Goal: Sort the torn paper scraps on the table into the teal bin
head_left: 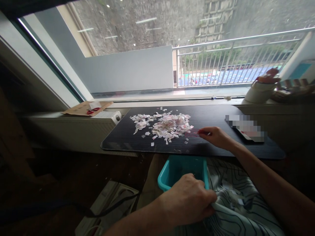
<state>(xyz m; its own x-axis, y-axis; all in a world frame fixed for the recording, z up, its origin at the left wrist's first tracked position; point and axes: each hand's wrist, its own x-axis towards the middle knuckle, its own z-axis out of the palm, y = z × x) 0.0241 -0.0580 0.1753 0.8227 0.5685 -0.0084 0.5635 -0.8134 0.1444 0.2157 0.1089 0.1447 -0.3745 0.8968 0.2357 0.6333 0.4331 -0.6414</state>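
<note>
A loose heap of small white and pinkish paper scraps (169, 126) lies on the dark tabletop (209, 114). My right hand (214, 136) is just right of the heap, low over the table. Its fingers are pinched on a thin, see-through piece with reddish marks (191, 133), which reaches toward the scraps; its kind is unclear. Below the table's front edge is a teal plastic bin (162, 173), its mouth facing up. My left hand (189, 198) is closed over the bin's near right rim and hides part of it.
A phone-like object (246, 129), partly pixelated, lies on the table's right side. Red-handled scissors (93, 110) rest on a brown envelope (73, 109) at left, beside a radiator (103, 121). A white bottle (261, 88) stands on the windowsill. Striped cloth (236, 180) bearing paper bits lies right of the bin.
</note>
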